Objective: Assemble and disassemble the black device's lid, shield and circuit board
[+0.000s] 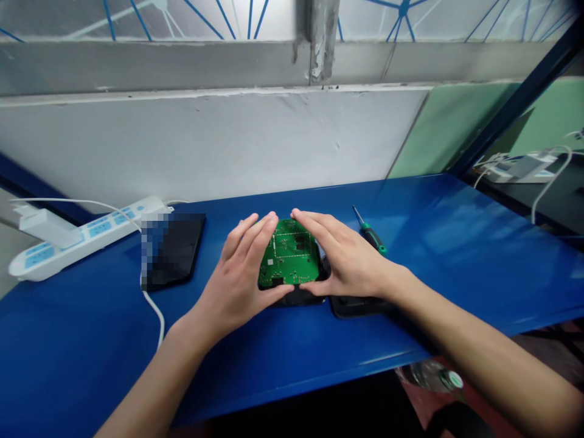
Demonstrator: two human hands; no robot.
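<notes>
Between my two hands lies a green circuit board (294,258), with a black casing (298,297) showing under its near edge. My left hand (244,267) curves around the board's left side, fingertips at the far edge and thumb along the near edge. On the opposite side, my right hand (349,255) grips the board's right edge in the same way. Part of a black plastic cover (353,306) shows beneath my right wrist. Behind that hand rests a screwdriver (371,234) with a green and black handle.
A black phone-like device (182,252), partly blurred out, lies to the left with a white cable (157,316). Beyond it is a white power strip (91,234) holding a plugged-in adapter (48,226). A wall backs the blue table (456,243). Below the front edge lies a plastic bottle (429,375).
</notes>
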